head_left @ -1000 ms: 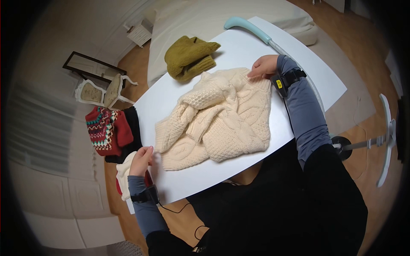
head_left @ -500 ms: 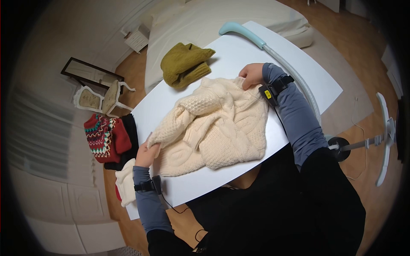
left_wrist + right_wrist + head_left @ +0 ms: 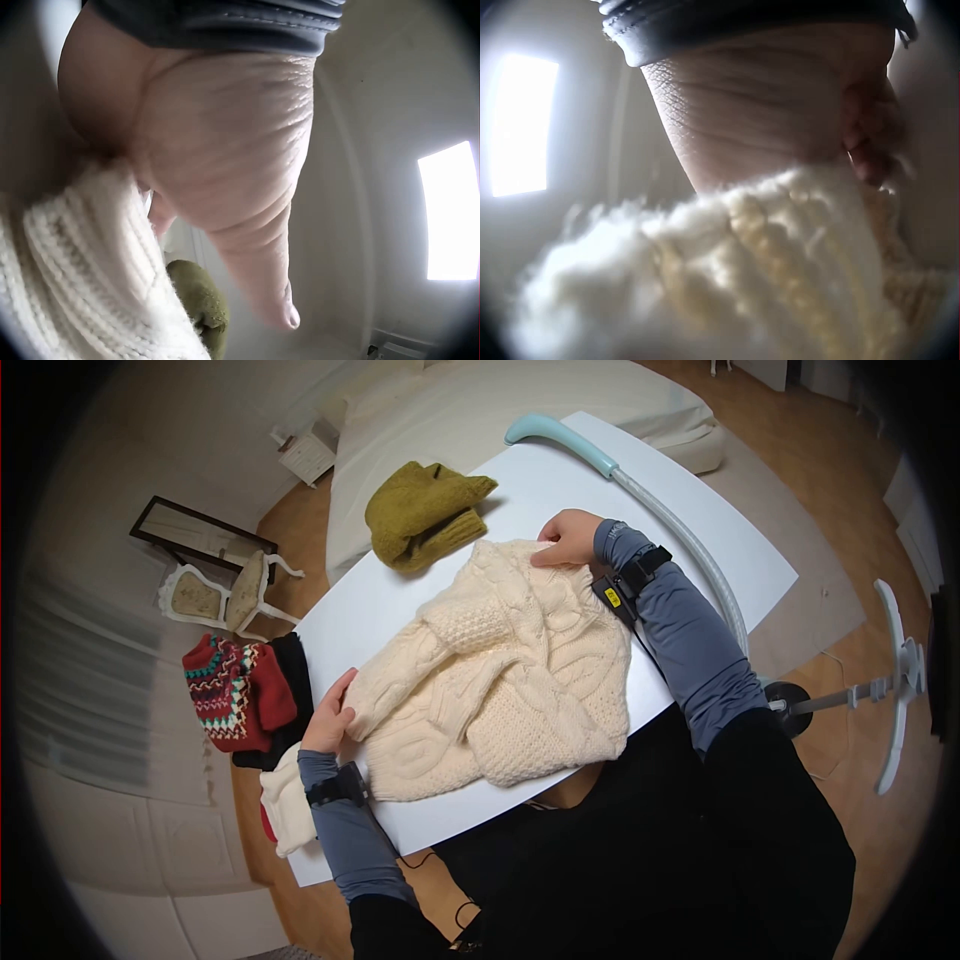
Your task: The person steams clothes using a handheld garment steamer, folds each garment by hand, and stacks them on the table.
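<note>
A cream cable-knit sweater (image 3: 500, 670) lies folded over itself in loose layers on the white table. My left hand (image 3: 328, 718) is at its left end, by the cuff of a folded-over sleeve. In the left wrist view the thumb (image 3: 262, 277) points straight out, apart from the ribbed knit (image 3: 90, 270), and the palm lies against the knit; the other fingers are mostly hidden. At the sweater's far right edge, my right hand (image 3: 572, 538) pinches the knit between thumb and fingers. The right wrist view shows this raised edge (image 3: 727, 262) covering the thumb.
An olive-green folded knit (image 3: 420, 520) sits beyond the sweater. A red patterned sweater (image 3: 235, 695), a black garment (image 3: 290, 680) and a white one (image 3: 288, 805) are stacked at the left edge. A hose with a light-blue handle (image 3: 565, 440) runs along the table's (image 3: 765, 570) right side.
My left hand took hold of the sleeve end, then its thumb came away from it. The right hand shifted left along the sweater's far edge, gripping it, and that edge moved with it.
</note>
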Motion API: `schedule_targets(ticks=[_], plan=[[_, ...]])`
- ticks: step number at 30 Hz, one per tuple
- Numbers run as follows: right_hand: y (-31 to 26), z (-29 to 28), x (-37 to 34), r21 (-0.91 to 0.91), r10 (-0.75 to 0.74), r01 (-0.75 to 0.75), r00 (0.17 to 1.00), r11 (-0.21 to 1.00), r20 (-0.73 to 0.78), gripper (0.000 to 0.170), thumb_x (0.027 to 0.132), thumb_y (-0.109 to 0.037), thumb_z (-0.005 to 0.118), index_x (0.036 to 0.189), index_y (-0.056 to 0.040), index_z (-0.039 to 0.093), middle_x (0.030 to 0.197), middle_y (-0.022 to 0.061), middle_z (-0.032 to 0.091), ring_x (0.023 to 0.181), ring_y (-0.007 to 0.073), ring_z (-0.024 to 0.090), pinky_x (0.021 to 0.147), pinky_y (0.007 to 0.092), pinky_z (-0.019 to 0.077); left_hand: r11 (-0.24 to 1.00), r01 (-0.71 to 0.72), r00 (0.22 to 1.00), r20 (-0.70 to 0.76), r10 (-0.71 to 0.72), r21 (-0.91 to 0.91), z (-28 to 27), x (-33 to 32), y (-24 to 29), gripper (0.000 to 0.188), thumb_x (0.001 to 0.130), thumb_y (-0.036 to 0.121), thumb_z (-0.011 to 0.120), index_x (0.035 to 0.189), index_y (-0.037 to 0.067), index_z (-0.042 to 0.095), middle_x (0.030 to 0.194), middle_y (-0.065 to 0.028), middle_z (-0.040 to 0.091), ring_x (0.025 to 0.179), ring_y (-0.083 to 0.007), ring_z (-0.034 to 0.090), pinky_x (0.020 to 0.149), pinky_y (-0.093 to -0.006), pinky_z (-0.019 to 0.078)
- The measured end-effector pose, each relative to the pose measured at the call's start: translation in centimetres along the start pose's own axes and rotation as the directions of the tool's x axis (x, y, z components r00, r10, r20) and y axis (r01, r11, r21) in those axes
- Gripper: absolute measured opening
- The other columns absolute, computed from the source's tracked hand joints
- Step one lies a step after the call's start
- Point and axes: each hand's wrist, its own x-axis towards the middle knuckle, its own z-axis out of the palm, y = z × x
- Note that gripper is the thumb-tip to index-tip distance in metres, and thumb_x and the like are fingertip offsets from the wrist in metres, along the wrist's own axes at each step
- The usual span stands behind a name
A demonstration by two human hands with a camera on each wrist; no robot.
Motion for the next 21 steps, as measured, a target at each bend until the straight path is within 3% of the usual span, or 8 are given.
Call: schedule_targets(ticks=[2,7,10,13,15,17,19,21], plan=[[0.3,0.1,0.2,0.0,0.01,-0.01,0.997,1.0,0.073,0.054,0.08,-0.045,0.077,0.116,-0.0053,0.075,0.105,0.0145,0.075,0.093,0.0229,0.07,0.087,0.0317,0.0537,0.981,0.184,0.982,-0.048,-0.182,0.051,1.2,-0.3,1.5,0.07,0.087,0.011,0.075,0.149,-0.001,0.044,0.139,-0.0105,0.057,0.129,-0.0189,0.054,0.111,-0.032,0.0397],[2.1,-0.1,0.6,0.17,-0.026,0.054,0.987,0.984,-0.162,0.04,0.079,-0.036,0.078,0.105,-0.0052,0.074,0.09,0.007,0.073,0.081,0.0168,0.067,0.08,0.029,0.0534,0.974,0.202,0.976,-0.056,-0.208,-0.101,0.5,-0.4,0.4,0.062,0.085,0.004,0.073,0.142,-0.003,0.049,0.127,-0.0103,0.066,0.118,-0.0205,0.063,0.106,-0.0325,0.0456],[2.7,-0.3,0.9,0.239,-0.004,0.042,0.987,0.97,-0.158,0.031,0.084,-0.03,0.077,0.101,-0.0044,0.073,0.087,0.0048,0.072,0.078,0.0122,0.065,0.076,0.0272,0.0523,0.915,0.155,0.985,-0.016,-0.173,-0.373,0.5,-1.0,-0.4,0.046,0.091,0.009,0.07,0.132,-0.006,0.057,0.125,-0.0161,0.069,0.113,-0.0242,0.068,0.101,-0.0368,0.0517],[3.1,0.0,1.6,0.262,0.003,0.036,0.989,0.964,-0.15,0.029,0.086,-0.029,0.077,0.101,-0.0044,0.073,0.087,0.004,0.072,0.077,0.0105,0.064,0.073,0.0259,0.0516,0.945,0.052,0.947,-0.285,-0.149,-0.323,0.8,0.3,-2.0,0.037,0.097,0.011,0.068,0.129,-0.004,0.059,0.122,-0.0146,0.069,0.109,-0.0204,0.068,0.095,-0.0323,0.0531],[3.5,0.4,1.8,0.269,-0.006,0.043,0.991,0.962,-0.136,0.029,0.086,-0.029,0.077,0.101,-0.0044,0.073,0.087,0.0037,0.072,0.076,0.01,0.064,0.072,0.0254,0.0514,0.965,-0.093,0.84,-0.539,-0.057,-0.247,1.2,1.7,-2.2,0.033,0.098,0.014,0.069,0.126,-0.003,0.06,0.116,-0.0107,0.069,0.103,-0.0173,0.067,0.09,-0.0296,0.0533],[3.7,0.5,2.1,0.258,0.006,0.049,0.978,0.965,-0.208,0.03,0.086,-0.029,0.078,0.102,-0.0041,0.072,0.087,0.0036,0.072,0.077,0.0099,0.064,0.073,0.0249,0.0516,0.995,-0.097,0.703,-0.71,0.044,-0.035,-0.4,2.7,-4.3,0.033,0.098,0.016,0.07,0.125,-0.002,0.061,0.11,-0.0068,0.067,0.097,-0.0136,0.063,0.083,-0.0273,0.0521],[3.9,0.4,2.2,0.252,0.004,0.047,0.98,0.967,-0.2,0.03,0.087,-0.028,0.078,0.103,-0.0033,0.071,0.088,0.0041,0.072,0.077,0.01,0.064,0.073,0.0249,0.052,0.998,-0.049,0.687,-0.726,0.003,-0.042,-0.8,2.2,-4.6,0.039,0.099,0.017,0.069,0.132,0.0,0.056,0.11,-0.0055,0.065,0.094,-0.0091,0.06,0.078,-0.0229,0.048],[3.9,0.3,2.0,0.299,0.047,0.023,0.973,0.954,-0.224,0.029,0.087,-0.024,0.078,0.104,-0.0022,0.071,0.089,0.0041,0.072,0.077,0.0103,0.064,0.073,0.0248,0.0524,0.998,0.055,0.737,-0.673,-0.063,-0.034,0.1,1.6,-2.9,0.054,0.097,0.02,0.072,0.141,0.0,0.048,0.118,-0.0068,0.062,0.097,-0.0097,0.061,0.081,-0.024,0.0481]])
